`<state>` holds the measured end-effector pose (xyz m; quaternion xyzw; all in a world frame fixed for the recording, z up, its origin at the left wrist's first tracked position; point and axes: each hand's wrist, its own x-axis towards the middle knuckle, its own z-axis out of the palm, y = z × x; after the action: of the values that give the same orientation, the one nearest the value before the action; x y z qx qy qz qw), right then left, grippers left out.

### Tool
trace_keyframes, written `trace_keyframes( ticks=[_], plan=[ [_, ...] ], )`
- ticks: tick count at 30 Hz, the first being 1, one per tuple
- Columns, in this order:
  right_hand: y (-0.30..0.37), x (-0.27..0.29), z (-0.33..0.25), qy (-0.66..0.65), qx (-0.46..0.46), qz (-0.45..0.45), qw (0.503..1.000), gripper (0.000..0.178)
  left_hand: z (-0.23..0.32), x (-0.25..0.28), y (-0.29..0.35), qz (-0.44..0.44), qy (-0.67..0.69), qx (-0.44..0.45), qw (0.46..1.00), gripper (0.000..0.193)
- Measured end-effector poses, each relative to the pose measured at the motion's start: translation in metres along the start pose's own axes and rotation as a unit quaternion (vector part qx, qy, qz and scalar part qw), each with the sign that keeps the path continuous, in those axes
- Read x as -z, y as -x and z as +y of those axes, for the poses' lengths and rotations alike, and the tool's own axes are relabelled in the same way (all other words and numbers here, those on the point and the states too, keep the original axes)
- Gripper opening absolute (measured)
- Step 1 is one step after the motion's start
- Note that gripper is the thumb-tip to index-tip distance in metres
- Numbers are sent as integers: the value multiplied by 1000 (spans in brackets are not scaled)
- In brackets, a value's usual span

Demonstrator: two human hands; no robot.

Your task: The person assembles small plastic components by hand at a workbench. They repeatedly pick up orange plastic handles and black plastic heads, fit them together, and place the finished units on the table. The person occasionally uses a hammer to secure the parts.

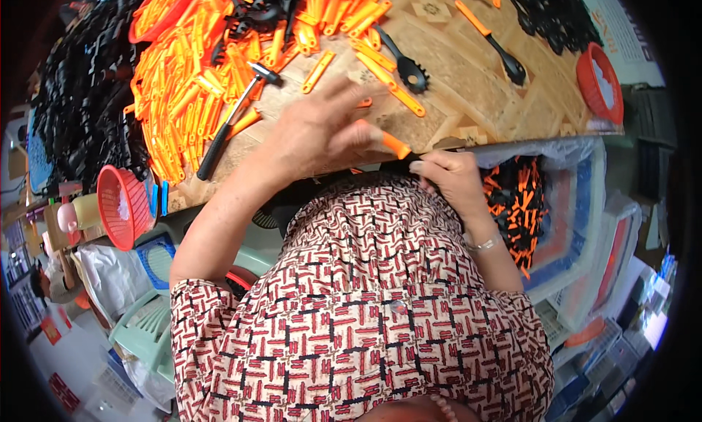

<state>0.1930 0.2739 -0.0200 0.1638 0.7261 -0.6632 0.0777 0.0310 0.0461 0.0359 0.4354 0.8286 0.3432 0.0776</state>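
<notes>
My right hand [455, 179] is closed around the black end of an orange-handled kitchen utensil [395, 145] at the table's near edge. That utensil's head is hidden by the fingers and the edge. Close by on the left, my left hand [314, 133] is smeared by motion, its fingers apart near the orange handle's end, with nothing seen in it. Beyond the hands lie a black pasta server head [412, 74] and several loose orange handles [318, 72]. A hammer [214, 151] with a black grip rests beside the left forearm, against the handle pile.
A big heap of orange handles [175, 85] covers the table's left, with black utensil parts [84, 100] beyond. An orange-handled spoon [512, 67] lies right. Red baskets stand left [121, 206] and right [599, 85]. Below the edge, a lined crate [567, 202] holds orange-and-black utensils.
</notes>
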Motion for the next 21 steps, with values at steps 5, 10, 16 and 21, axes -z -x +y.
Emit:
trace_keyframes(
  ticks=[5,10,16,21],
  plan=[
    [-16,45,-29,71,69,172,980,26,-50,36,-26,153,-214,23,964,29],
    [-83,91,-51,421,219,312,823,24,-100,34,-73,131,-408,-38,903,33],
    [-112,88,-65,620,305,331,643,31,-100,40,-71,131,-314,-141,930,22],
    [-142,56,-71,530,382,245,716,27,-89,33,-34,194,199,41,960,11]
  ],
)
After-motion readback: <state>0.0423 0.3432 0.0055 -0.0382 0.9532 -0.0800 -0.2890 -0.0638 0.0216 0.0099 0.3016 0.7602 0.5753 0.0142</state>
